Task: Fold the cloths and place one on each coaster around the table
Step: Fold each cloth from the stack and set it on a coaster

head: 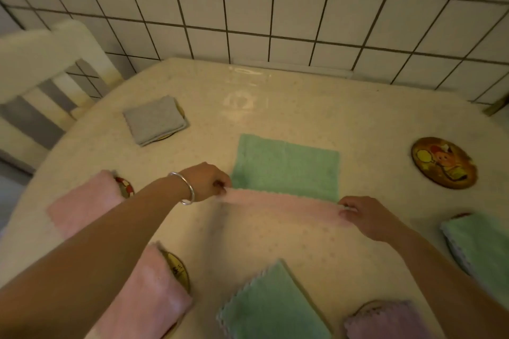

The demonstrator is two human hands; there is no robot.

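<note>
Left hand (208,180) pinches one end of pink cloth (281,208) | right hand (363,217) pinches the other | cloth stretched just in front of flat green cloth (286,166) | bare coaster (444,162) right of green cloth

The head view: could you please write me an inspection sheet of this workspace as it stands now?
Surface: table under a pale dotted cover, glossy near the wall.
Job's things: pink cloth held stretched above the table; green cloth lying flat, unfolded; bare coaster at right; folded grey cloth on a coaster; other folded cloths around the near edge.
Clutter: nothing seen.
Grippers: left hand and right hand each pinch an end of the pink cloth; bracelet on the left wrist.
Cables: nothing seen.
Surroundings: white tiled wall; white chair at left.
</note>
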